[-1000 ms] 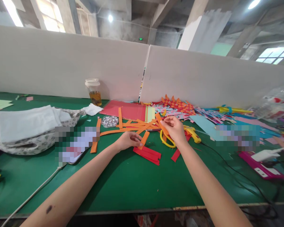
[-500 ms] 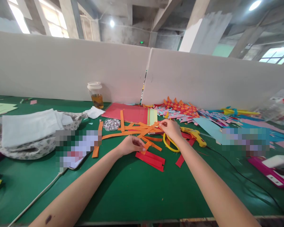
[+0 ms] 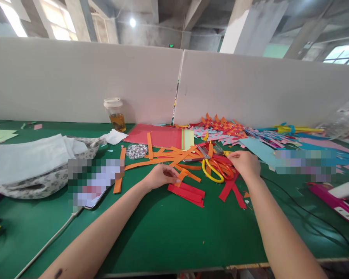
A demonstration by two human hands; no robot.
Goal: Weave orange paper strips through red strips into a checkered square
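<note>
My left hand [image 3: 163, 177] pinches a folded orange paper strip [image 3: 182, 175] between thumb and fingers, just above two red paper strips [image 3: 187, 194] on the green table. Further right, my right hand [image 3: 245, 166] is closed round a yellow glue gun [image 3: 227, 153]; only its front end shows past the fingers. Between the hands lies a pair of scissors with yellow and orange handles [image 3: 213, 177], on top of loose orange strips [image 3: 174, 155] and red strips [image 3: 228, 188].
A phone [image 3: 95, 186] on a white cable and a cloth bundle [image 3: 40, 162] lie left. Behind stand a lidded cup [image 3: 115, 114] and a bag of small round pieces [image 3: 136, 151]. Woven paper pieces [image 3: 221, 126] are heaped at the back. A pink power strip [image 3: 337, 203] sits right.
My right hand has moved right, from over the orange strips to the glue gun, and grips it. The scissors have come into full view. My left hand keeps its pinch on the orange strip.
</note>
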